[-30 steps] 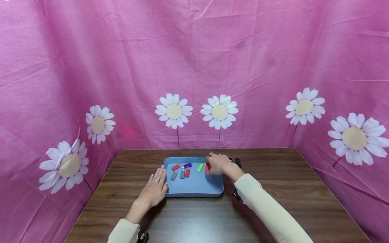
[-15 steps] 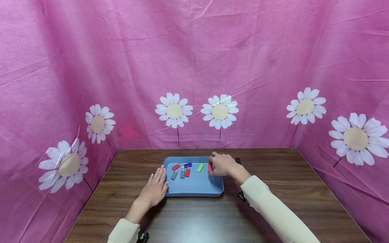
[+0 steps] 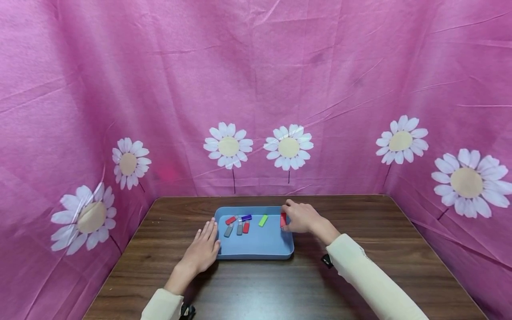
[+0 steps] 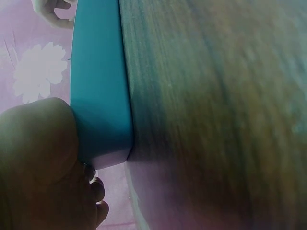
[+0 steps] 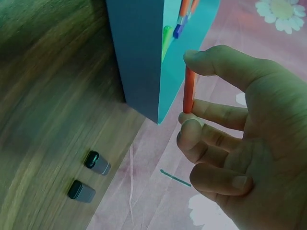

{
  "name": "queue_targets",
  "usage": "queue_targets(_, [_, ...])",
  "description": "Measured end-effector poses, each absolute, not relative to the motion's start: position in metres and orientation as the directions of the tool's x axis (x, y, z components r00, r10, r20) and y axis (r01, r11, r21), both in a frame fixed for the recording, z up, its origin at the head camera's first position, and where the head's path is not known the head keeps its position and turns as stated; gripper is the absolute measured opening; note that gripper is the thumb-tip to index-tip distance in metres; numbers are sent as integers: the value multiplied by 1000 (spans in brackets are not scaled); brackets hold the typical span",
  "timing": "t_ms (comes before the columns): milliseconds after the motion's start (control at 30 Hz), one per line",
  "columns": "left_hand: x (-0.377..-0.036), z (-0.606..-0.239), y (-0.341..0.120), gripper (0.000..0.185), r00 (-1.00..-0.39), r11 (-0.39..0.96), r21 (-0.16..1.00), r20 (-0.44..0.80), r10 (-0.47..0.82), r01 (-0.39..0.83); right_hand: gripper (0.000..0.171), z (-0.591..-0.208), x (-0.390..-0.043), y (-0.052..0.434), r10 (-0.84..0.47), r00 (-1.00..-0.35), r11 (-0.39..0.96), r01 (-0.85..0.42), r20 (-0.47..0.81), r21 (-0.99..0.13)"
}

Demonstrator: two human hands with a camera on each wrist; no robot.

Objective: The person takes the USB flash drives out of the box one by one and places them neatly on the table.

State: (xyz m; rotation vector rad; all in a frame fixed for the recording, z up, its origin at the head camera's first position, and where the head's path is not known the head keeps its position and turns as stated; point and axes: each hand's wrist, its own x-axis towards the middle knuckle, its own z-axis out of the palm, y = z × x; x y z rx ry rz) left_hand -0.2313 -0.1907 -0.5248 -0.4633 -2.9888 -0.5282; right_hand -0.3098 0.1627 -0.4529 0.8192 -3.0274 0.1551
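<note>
At the tray's (image 3: 256, 250) three o'clock rim, the right hand (image 3: 301, 218) pinches a red piece (image 3: 283, 219) mid-transfer, calling for careful carrying, while the left hand (image 3: 203, 250) lies flat, bracing.

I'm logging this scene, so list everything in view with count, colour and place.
tray: one, blue, middle of the table.
small flat pieces lying in the tray: six; two red, two grey, one purple, one green, in its far half.
red piece: one, pinched over the tray's right edge.
small dark caps: two, on the table past the tray's right side.
table: one, dark wood.
backdrop: pink cloth with white daisies.
left hand: flat against the tray's left side.
right hand: pinches the red piece.
</note>
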Motion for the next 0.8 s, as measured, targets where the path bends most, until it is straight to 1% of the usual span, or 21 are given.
queue_targets(200, [-233, -530, -192, 61, -947, 890, 325, 150, 284, 319, 46, -452, -305, 171, -506, -860, 854, -509, 57, -109])
queue_targets(333, [-230, -523, -191, 61, -951, 888, 342, 124, 282, 308, 49, -450, -303, 177, -502, -862, 855, -507, 71, -110])
queue_targets(467, [-228, -516, -189, 61, -956, 897, 332, 94, 276, 292, 53, -450, -302, 185, -497, -864, 857, -503, 81, -109])
queue_targets(633, [-228, -518, -189, 61, -950, 889, 335, 121, 289, 313, 54, -451, -303, 195, -487, -869, 861, -494, 86, -121])
queue_targets(800, [-230, -522, -190, 62, -953, 888, 345, 117, 279, 303, 54, -453, -305, 205, -491, -864, 854, -502, 111, -134])
